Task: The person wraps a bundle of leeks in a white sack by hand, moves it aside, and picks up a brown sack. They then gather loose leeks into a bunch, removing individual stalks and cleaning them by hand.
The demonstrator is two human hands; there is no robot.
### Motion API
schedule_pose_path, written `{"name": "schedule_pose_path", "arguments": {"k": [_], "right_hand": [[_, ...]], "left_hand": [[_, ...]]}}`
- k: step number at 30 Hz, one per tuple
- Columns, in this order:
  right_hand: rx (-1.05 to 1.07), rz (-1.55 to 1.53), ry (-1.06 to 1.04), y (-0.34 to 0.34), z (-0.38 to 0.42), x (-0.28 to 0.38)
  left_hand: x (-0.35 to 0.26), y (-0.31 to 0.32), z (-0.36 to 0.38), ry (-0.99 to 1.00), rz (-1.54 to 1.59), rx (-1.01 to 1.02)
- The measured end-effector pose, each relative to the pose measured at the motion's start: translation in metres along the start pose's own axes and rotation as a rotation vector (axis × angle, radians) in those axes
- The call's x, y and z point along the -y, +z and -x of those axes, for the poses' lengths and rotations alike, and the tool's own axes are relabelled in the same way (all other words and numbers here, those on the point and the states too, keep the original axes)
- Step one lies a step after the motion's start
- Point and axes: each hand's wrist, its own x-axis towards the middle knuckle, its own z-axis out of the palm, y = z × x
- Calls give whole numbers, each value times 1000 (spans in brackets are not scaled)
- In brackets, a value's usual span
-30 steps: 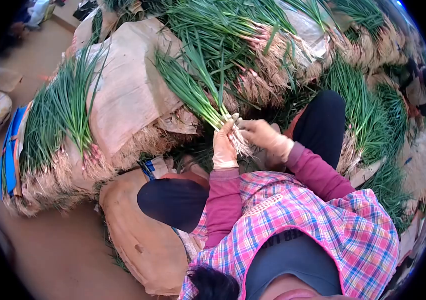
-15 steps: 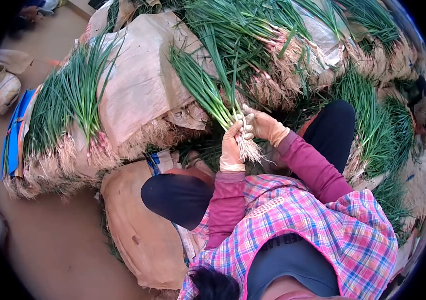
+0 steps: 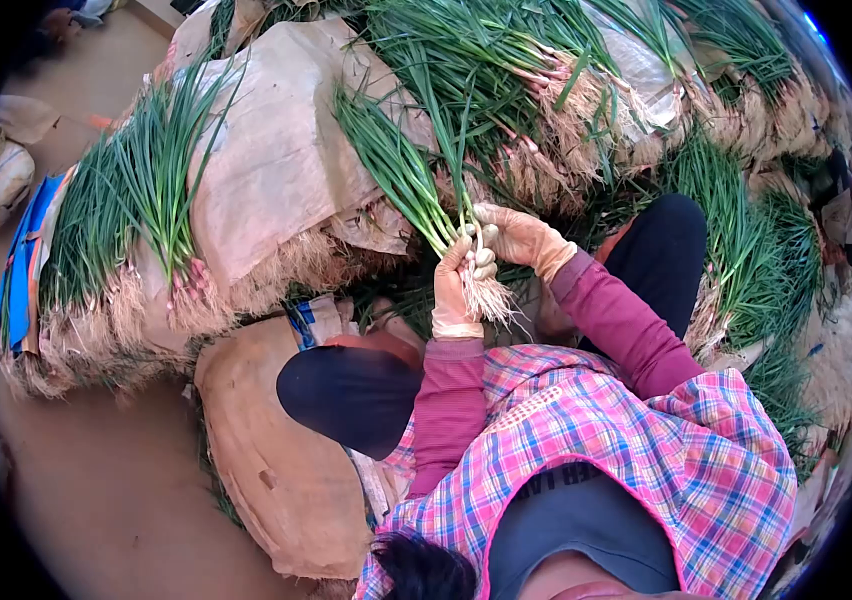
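A bunch of green onions [image 3: 396,175] with long green leaves and pale roots slants up and to the left in front of me. My gloved left hand [image 3: 454,290] is wrapped around its white stems, just above the hanging roots. My gloved right hand [image 3: 511,237] meets it from the right, its fingers pinched on a green onion stalk at the bunch's right side. Some fingertips of both hands are hidden among the stems.
Sacking [image 3: 266,150] with green onions [image 3: 161,180] on it lies at the upper left. More piles [image 3: 546,80] fill the top, and another pile [image 3: 746,250] is at the right. A brown sack [image 3: 281,450] lies beside my knee; a tied bag [image 3: 6,180] sits far left.
The view has shifted slightly, so everything sits a little further left. Both hands keep their hold on the bunch, and the right fingers have moved slightly at the stems.
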Motion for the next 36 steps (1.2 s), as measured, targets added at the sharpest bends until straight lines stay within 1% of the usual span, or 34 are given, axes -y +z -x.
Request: {"name": "schedule_pose_path", "arguments": {"k": [1,2,3,4,5,6,7,8,9,11,13,15,16,17,19,20,21,22,23,25,26,27,29,31,33,35,36], "right_hand": [[0,0,7,2,3,-3],[-67,1,-45,5,7,-7],[-133,1,-99,8,10,-8],[-152,-84,-228,-7,3,-6],[-199,-104,-267,-14,2,2],[-284,83,-306,-23,9,6],[-369,269,-345,-16,17,9],[-297,293,-281,-8,15,6],[-272,335,-167,0,15,4],[-12,252,-24,-1,10,-1],[5,233,-18,-1,9,5],[-31,310,-135,-1,11,0],[16,264,-86,-3,13,-2],[18,261,-78,-4,13,-4],[-228,441,-192,-6,13,-4],[-341,454,-263,-7,11,-2],[-570,688,-342,-8,10,2],[-623,848,-446,10,10,7],[-676,1006,-545,20,6,10],[-555,1099,-713,22,-19,17],[-598,1211,-676,18,-32,27],[-599,1210,-682,13,-33,31],[-549,868,-534,35,-30,41],[-362,596,-569,55,-11,37],[-123,323,-650,66,16,37],[-417,732,-677,57,27,43],[-486,977,-686,53,28,43]], "left_hand": [[0,-2,0,7,2,-2],[2,-3,-1,2,-22,-25],[3,-4,-2,-4,-47,-48],[3,-6,-3,8,-75,-61],[3,-7,-2,8,-74,-63],[2,-9,-1,12,-80,-78],[1,-9,-1,14,-88,-93],[1,-10,-2,-8,-62,-87],[1,-11,-3,-17,-60,-88],[2,-10,-5,-43,-71,-71],[2,-8,-6,-45,-42,-63],[1,-12,-3,6,-142,-83],[0,-13,-3,-12,-166,-83],[0,-12,-2,-26,-156,-61],[2,-15,-4,25,-266,-159],[2,-16,-4,42,-326,-199],[3,-17,-4,58,-387,-236],[7,0,0,101,-543,-366],[9,1,-1,95,-542,-369],[16,0,-1,151,-662,-403],[18,-1,0,163,-694,-429],[20,0,-2,162,-698,-424],[21,-6,-4,230,-660,-458],[15,-14,-8,262,-699,-482],[13,-30,-7,324,-737,-487],[14,-29,-5,298,-706,-435],[13,-27,-6,293,-712,-432]]}}
